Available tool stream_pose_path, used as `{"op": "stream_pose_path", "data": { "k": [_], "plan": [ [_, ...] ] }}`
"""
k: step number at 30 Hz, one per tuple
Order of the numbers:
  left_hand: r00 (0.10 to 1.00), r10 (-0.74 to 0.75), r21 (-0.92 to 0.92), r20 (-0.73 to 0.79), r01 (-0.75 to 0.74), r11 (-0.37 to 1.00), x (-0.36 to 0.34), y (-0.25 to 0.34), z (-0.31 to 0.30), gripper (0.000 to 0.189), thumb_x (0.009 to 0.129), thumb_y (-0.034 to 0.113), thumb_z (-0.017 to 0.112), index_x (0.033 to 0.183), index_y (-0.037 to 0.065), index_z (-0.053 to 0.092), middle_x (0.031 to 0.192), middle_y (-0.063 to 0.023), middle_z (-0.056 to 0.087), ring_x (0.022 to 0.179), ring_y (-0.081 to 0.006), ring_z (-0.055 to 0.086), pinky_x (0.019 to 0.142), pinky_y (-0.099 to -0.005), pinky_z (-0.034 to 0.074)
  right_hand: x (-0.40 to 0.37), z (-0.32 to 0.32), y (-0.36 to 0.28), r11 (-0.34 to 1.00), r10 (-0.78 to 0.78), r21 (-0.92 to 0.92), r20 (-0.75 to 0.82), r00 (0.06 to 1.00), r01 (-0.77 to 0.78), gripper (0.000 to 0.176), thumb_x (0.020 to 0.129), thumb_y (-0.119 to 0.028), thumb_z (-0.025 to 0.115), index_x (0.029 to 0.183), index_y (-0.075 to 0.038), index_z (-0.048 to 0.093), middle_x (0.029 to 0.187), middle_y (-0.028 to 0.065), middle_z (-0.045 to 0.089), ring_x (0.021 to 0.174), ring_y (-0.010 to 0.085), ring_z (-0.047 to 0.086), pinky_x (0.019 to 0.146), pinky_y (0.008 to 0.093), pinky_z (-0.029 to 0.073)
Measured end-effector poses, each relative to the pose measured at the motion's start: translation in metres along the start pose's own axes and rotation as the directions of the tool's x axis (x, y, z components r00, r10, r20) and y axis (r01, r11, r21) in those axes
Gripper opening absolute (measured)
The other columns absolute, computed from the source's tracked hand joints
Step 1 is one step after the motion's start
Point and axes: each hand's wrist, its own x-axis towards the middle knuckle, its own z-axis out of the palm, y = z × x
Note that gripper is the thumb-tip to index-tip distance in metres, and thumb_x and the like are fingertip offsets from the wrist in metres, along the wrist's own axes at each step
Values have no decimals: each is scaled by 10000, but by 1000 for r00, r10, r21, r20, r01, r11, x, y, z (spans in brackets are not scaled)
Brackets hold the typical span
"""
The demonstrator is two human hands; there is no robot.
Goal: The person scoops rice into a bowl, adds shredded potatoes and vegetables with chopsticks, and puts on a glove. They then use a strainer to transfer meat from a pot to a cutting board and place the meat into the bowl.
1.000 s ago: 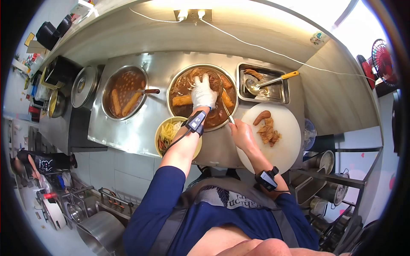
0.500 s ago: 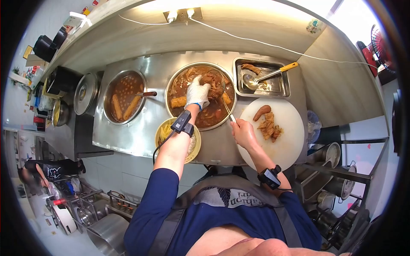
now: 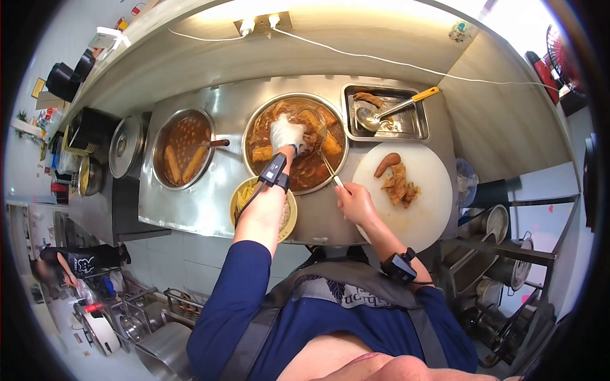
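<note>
My left hand [image 3: 287, 134], in a white glove, reaches down into a round pot [image 3: 246, 155] of brown stew; its fingertips are hidden among the meat pieces. Beside them is the round rim of a strainer [image 3: 333, 124], partly sunk in the broth. My right hand [image 3: 356, 202] is bare and wrapped round the strainer's pale handle [image 3: 337, 181], which slants over the pot's front rim. Golden-brown fried pieces [image 3: 262, 153] float around the strainer. Below my left forearm stands a yellow bowl [image 3: 234, 219] with pale yellow strips and white food in it.
A second pot [image 3: 159, 168] of broth stands left, near a lid [image 3: 127, 146]. On the right are a white round board [image 3: 387, 228] with brown food pieces [image 3: 399, 184] and a steel tray [image 3: 419, 124] holding a yellow-handled ladle [image 3: 368, 119]. Another person [image 3: 79, 260] is at far left.
The brown meat lump seen before in the strainer under my left hand is now lower, among the stew. The strainer and my right hand have shifted slightly down, and more fried pieces show.
</note>
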Motion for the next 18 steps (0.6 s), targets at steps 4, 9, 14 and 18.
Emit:
{"op": "stream_pose_path", "data": {
  "k": [4, 9, 14, 18],
  "plan": [
    [997, -1, -240, -82, -18, 971, 6, -26, 11, 382, 680, 210, 743, 995, 7, 671, 985, -227, 675, 913, -333, 667, 812, -381, 518, -1, 2, 3, 981, 89, 174, -2, 996, -87, 247, 964, -213, 534, 841, -8, 596, 596, 14, 521, 420, 99, 461, 371, 276, 382],
    [982, -143, -350, -125, 91, 932, 9, -44, 6, 391, 682, 219, 779, 982, -4, 666, 952, -207, 685, 866, -306, 668, 780, -364, 514, 5, 1, 15, 956, 83, 282, -12, 996, -76, 256, 965, -210, 529, 812, -9, 569, 602, 11, 508, 425, 98, 458, 375, 273, 380],
    [981, -86, -216, -172, 48, 975, -9, -34, -19, 362, 700, 185, 735, 992, -15, 662, 898, -228, 683, 811, -334, 676, 764, -381, 520, 5, 0, 17, 923, 115, 369, 16, 993, -113, 253, 966, -203, 524, 792, -22, 558, 590, 5, 486, 423, 95, 448, 373, 270, 375],
    [996, 70, 144, -50, -62, 988, -17, -29, -24, 404, 705, 180, 711, 1076, 29, 660, 1036, -238, 648, 962, -359, 638, 857, -397, 504, 5, 2, 23, 939, 91, 333, -8, 996, -83, 250, 964, -200, 528, 779, -33, 546, 589, 3, 483, 421, 91, 434, 369, 269, 365]
  ]
}}
